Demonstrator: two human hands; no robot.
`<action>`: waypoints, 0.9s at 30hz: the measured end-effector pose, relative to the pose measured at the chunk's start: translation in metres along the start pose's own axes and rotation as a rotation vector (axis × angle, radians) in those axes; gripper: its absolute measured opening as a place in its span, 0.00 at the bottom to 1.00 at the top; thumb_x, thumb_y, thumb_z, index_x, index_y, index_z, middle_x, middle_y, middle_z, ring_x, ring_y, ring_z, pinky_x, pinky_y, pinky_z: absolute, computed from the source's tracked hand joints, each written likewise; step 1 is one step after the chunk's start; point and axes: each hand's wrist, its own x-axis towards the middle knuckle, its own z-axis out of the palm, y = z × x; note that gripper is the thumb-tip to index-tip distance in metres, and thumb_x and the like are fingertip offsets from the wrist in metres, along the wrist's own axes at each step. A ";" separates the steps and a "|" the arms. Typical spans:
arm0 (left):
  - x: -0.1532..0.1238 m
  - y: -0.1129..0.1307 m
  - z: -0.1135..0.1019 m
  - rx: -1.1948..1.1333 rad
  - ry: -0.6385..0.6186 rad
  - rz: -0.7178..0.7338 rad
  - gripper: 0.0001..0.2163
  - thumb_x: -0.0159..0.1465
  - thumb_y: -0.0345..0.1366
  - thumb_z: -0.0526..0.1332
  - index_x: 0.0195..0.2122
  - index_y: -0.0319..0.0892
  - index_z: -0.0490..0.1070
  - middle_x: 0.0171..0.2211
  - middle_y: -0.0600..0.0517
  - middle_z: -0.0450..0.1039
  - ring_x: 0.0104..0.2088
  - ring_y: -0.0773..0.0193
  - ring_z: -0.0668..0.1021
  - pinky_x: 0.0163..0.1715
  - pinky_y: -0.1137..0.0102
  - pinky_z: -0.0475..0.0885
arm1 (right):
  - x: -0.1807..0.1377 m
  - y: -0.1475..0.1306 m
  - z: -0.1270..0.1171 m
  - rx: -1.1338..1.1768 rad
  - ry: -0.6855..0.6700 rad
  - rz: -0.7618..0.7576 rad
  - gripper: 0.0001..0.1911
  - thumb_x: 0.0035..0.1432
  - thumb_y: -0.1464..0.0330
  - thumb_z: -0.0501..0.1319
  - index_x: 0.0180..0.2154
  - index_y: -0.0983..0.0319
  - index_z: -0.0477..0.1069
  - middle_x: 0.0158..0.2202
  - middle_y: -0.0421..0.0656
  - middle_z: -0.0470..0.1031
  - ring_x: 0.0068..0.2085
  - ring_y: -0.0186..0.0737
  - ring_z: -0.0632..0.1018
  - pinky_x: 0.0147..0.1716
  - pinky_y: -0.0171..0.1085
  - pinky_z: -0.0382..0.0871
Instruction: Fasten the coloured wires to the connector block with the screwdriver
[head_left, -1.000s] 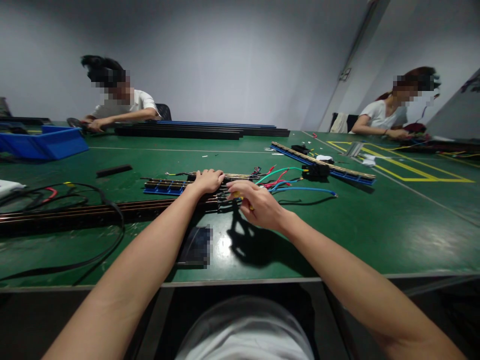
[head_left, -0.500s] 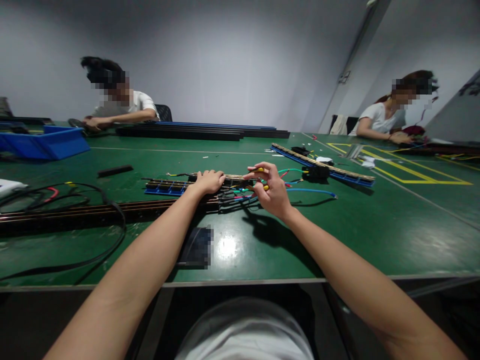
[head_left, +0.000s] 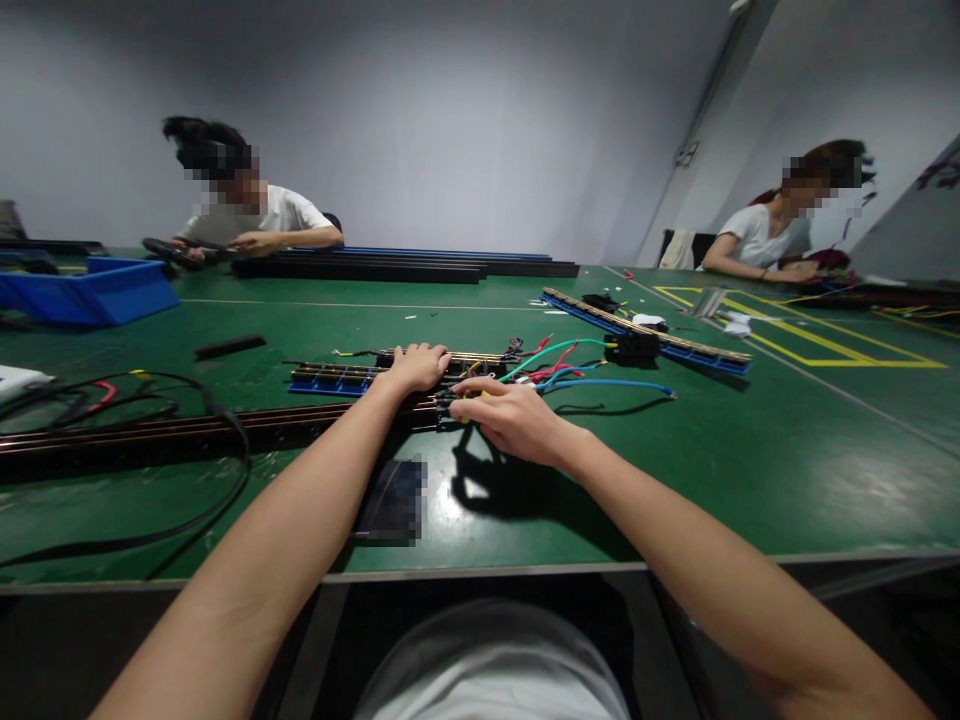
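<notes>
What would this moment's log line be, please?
left hand: over rails | right hand: gripping yellow-handled tool | nearby: coloured wires

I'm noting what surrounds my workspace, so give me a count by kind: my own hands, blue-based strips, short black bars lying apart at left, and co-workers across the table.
Own hands: 2 (left hand, right hand)
Blue-based strips: 2
Short black bar: 1
Co-workers: 2
Total: 7

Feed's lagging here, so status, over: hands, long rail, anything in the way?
Left hand resting on gold-striped rail. Right hand holding something yellow, mostly hidden, at right end of long black rail. Coloured wires bunched beside right hand.
</notes>
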 end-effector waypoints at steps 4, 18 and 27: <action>-0.002 0.002 -0.002 0.007 -0.003 -0.004 0.24 0.74 0.47 0.39 0.60 0.49 0.68 0.60 0.41 0.70 0.60 0.46 0.71 0.58 0.44 0.61 | 0.002 -0.002 -0.001 0.175 0.181 0.173 0.27 0.52 0.82 0.52 0.52 0.57 0.66 0.50 0.47 0.79 0.55 0.41 0.79 0.42 0.37 0.79; -0.003 0.001 -0.004 0.013 -0.013 0.000 0.24 0.74 0.46 0.39 0.60 0.48 0.68 0.60 0.41 0.70 0.60 0.45 0.71 0.58 0.44 0.62 | -0.014 0.046 -0.030 0.116 0.766 0.606 0.24 0.49 0.77 0.54 0.50 0.58 0.63 0.40 0.43 0.83 0.38 0.40 0.84 0.24 0.32 0.69; -0.002 -0.003 -0.001 -0.004 0.000 0.008 0.24 0.74 0.47 0.39 0.61 0.47 0.68 0.60 0.40 0.70 0.60 0.44 0.71 0.59 0.42 0.61 | -0.023 0.060 -0.023 0.126 0.420 0.501 0.27 0.45 0.81 0.52 0.48 0.59 0.67 0.36 0.42 0.83 0.39 0.42 0.83 0.36 0.38 0.75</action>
